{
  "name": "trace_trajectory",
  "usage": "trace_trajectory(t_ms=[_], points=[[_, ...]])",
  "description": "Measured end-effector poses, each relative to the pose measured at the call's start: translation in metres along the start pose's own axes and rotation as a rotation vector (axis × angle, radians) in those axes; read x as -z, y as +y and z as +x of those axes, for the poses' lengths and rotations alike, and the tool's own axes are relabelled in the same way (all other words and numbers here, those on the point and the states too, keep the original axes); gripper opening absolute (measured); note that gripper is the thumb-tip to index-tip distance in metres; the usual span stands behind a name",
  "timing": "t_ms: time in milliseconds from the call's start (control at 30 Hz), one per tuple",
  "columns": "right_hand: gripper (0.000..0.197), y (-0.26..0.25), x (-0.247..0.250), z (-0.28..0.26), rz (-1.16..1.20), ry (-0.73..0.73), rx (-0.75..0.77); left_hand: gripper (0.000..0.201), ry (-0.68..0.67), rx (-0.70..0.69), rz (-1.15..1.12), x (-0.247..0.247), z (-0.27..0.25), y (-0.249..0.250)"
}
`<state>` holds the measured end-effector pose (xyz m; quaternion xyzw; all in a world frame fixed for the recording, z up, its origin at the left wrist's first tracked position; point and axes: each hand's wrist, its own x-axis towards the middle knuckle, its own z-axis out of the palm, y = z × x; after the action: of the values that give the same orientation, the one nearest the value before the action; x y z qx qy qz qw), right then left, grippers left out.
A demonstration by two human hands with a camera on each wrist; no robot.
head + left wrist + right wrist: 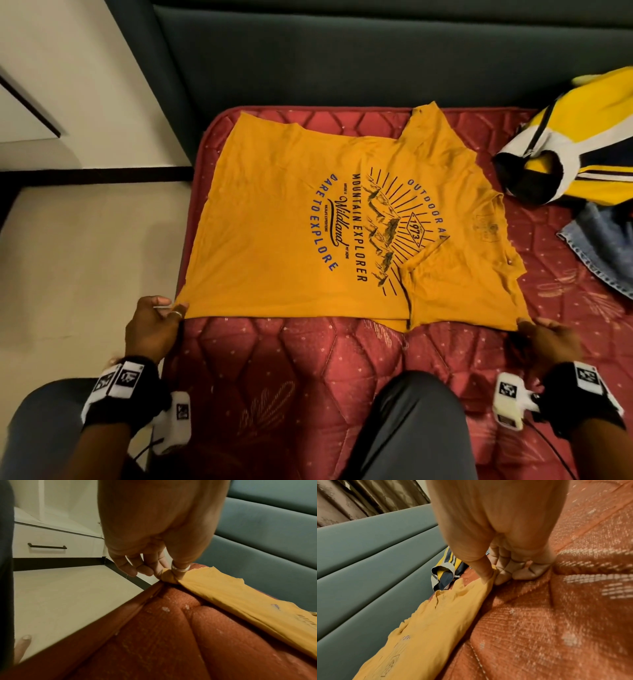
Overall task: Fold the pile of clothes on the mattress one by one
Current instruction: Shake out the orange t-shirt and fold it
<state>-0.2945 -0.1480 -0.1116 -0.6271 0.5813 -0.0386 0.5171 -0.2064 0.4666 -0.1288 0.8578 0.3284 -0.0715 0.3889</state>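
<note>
- Red quilted mattress (308, 370) carries an orange T-shirt (274, 219), spread flat, print up.
- Left hand (150, 329) fingers (164, 573) pinch its near left corner.
- Right hand (551, 342) fingers (485, 574) pinch its near right corner.

Warm, dim indoor light; wide-angle bending at the frame edges — wrist views soft, noisy, near surfaces blurred.

1 tee (284, 219), 1 jersey (582, 144), 1 jeans (603, 246).
</note>
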Motion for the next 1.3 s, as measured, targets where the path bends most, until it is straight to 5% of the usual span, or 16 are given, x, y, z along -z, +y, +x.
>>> trace_trajectory(t_ms=[233,367,400,500,600,700,867,1033,1200,1300], points=[[0.02,-0.003,0.002,-0.005,-0.126,-0.021,0.027,0.032,-0.012,-0.086,0.143,0.013,0.003,0.023],[0.076,-0.016,-0.002,0.022,-0.545,0.197,0.19,0.029,0.017,-0.263,0.184,0.017,0.02,0.066],[0.077,-0.028,-0.009,0.022,-0.604,0.273,0.252,0.028,0.003,-0.319,0.202,0.015,0.029,0.081],[0.041,-0.089,-0.048,0.017,-0.716,0.236,0.586,0.032,-0.073,-0.494,0.239,-0.011,0.058,0.135],[0.04,-0.156,-0.104,0.041,-0.704,0.093,0.836,0.028,-0.17,-0.6,0.263,-0.056,0.109,0.205],[0.031,-0.217,-0.163,0.063,-0.741,-0.016,0.846,0.036,-0.144,-0.68,0.353,-0.094,0.177,0.267],[0.036,-0.29,-0.24,0.1,-0.82,-0.094,0.852,0.05,-0.026,-0.518,0.509,-0.129,0.264,0.328],[0.033,-0.328,-0.288,0.127,-0.864,-0.052,0.77,0.081,-0.119,-0.299,0.323,-0.156,0.344,0.303],[0.059,-0.334,-0.326,0.13,-0.864,-0.1,0.589,0.059,-0.225,-0.205,0.121,-0.152,0.356,0.281],[0.04,-0.342,-0.328,0.12,-0.732,-0.108,0.555,0.036,-0.222,-0.167,0.001,-0.143,0.314,0.308]])
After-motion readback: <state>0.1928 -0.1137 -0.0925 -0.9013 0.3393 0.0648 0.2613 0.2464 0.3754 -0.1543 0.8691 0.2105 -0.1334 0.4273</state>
